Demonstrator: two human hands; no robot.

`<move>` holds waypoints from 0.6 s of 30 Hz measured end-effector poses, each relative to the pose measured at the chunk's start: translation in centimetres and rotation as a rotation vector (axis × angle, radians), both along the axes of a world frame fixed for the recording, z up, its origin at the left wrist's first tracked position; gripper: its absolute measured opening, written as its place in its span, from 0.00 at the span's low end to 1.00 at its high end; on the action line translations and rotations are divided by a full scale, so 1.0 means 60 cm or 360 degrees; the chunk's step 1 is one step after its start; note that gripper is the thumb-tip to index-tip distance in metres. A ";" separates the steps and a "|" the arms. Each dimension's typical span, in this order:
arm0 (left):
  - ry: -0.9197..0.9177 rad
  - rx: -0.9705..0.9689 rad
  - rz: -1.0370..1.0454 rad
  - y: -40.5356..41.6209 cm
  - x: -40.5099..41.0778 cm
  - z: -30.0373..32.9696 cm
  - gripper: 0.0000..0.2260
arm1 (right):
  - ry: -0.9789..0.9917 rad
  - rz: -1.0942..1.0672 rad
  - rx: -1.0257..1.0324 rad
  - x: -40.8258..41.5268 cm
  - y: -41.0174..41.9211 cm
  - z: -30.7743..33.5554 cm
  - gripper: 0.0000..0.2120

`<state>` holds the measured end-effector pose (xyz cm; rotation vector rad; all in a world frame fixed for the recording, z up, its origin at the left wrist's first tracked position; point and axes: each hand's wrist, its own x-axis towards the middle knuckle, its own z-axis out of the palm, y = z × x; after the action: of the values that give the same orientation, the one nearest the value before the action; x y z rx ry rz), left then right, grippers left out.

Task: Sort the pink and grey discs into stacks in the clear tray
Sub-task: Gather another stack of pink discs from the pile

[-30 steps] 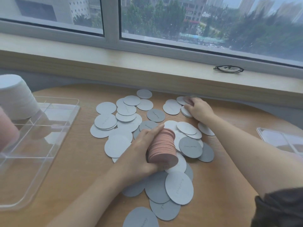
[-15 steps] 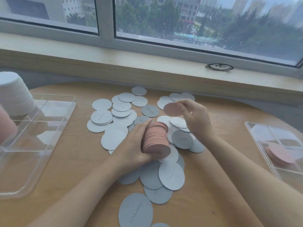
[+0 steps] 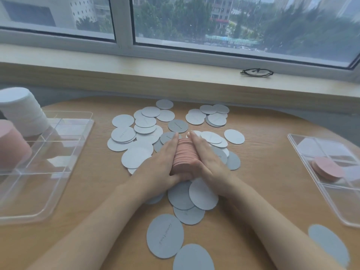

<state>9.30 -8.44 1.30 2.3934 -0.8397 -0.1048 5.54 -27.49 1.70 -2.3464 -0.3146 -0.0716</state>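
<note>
Clear tray (image 3: 58,151) sits left of the pink stack (image 3: 185,154). Left hand (image 3: 161,162) and right hand (image 3: 206,158) press flat, fingers straight, against the stack's sides among grey discs (image 3: 136,158). Best squeeze evenly, squaring edges before lifting.

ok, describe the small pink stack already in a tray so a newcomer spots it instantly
Start at the round wooden table under the window and look to its right edge, where a clear plastic compartment tray sits. In one compartment lies a short stack of pink round discs. It is the only pink stack lying untouched in that right tray; the taller pink stack is mid-table between both hands.
</note>
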 end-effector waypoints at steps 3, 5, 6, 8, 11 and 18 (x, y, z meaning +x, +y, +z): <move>-0.0229 0.0286 0.0009 -0.002 -0.002 0.012 0.49 | 0.0019 0.0022 -0.0170 0.000 -0.007 0.000 0.53; -0.0381 0.0399 0.0009 -0.003 -0.002 0.015 0.48 | 0.0026 0.0014 -0.0242 -0.002 -0.005 0.000 0.51; -0.0409 0.0433 0.0009 -0.003 -0.001 0.016 0.49 | 0.0011 0.0008 -0.0241 -0.002 -0.001 -0.001 0.50; -0.0412 0.0472 -0.0001 0.000 0.000 0.018 0.51 | -0.0073 -0.0017 -0.0220 0.001 0.005 -0.004 0.48; -0.0350 0.0468 -0.0022 0.003 0.004 0.019 0.52 | -0.0203 -0.0032 -0.0263 0.004 0.009 -0.005 0.46; -0.0290 0.0169 -0.0029 0.003 -0.004 0.025 0.52 | -0.0436 -0.0086 -0.0295 -0.008 0.011 -0.003 0.45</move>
<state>9.09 -8.26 2.80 2.5232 -0.9613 0.0645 5.07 -26.82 1.55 -2.5311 -0.4061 -0.4083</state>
